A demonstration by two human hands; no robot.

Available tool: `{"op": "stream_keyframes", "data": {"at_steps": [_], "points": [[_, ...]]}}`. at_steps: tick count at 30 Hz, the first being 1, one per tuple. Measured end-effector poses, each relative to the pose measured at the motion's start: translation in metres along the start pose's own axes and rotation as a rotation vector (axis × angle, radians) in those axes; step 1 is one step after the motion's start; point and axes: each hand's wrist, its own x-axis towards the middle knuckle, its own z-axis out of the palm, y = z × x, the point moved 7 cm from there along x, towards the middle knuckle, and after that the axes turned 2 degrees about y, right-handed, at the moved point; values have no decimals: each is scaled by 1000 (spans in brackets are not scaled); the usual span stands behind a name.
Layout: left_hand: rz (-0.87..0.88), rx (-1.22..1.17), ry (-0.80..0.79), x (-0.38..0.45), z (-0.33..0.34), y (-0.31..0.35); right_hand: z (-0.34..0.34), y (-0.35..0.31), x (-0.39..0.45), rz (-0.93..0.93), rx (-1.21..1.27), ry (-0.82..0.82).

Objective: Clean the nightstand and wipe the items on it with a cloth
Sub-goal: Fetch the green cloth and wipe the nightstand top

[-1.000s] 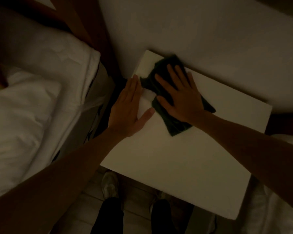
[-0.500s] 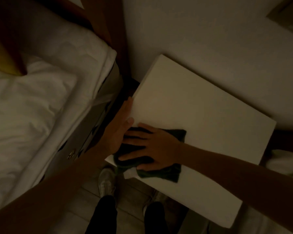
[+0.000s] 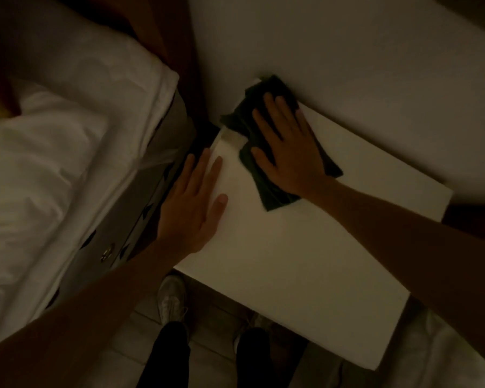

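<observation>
The white nightstand top (image 3: 305,261) fills the middle of the dim view, set against a pale wall. A dark cloth (image 3: 275,197) lies at its far left corner, spilling slightly over the left edge. My right hand (image 3: 289,152) presses flat on the cloth, fingers spread toward the wall. My left hand (image 3: 193,208) rests flat and open on the nightstand's left edge, fingers pointing away from me, holding nothing. No other items show on the top.
A bed with white sheets (image 3: 53,163) and a wooden headboard (image 3: 177,37) stands close on the left, a narrow dark gap between it and the nightstand. My legs and shoes (image 3: 171,301) stand on the tiled floor below. More white bedding (image 3: 445,359) lies at the lower right.
My right hand has slid the cloth from the near left corner back to the far left corner by the wall. My left hand has shifted from gripping the edge to lying flat on it.
</observation>
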Motion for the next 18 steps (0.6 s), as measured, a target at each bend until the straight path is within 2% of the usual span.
{"op": "stream_keyframes", "data": {"at_steps": [3,9,14,18], "points": [[21,-3,0,0,0,0,-1,-28,-66,-166,79,-90],[26,188,11,3,4,18,-7,-73,-200,-231,191,-168],[426,201,-126,16,47,110,-10,-63,-227,-190,204,-128],[283,40,-112,57,62,144,-20,-5,-219,-74,115,-90]]}}
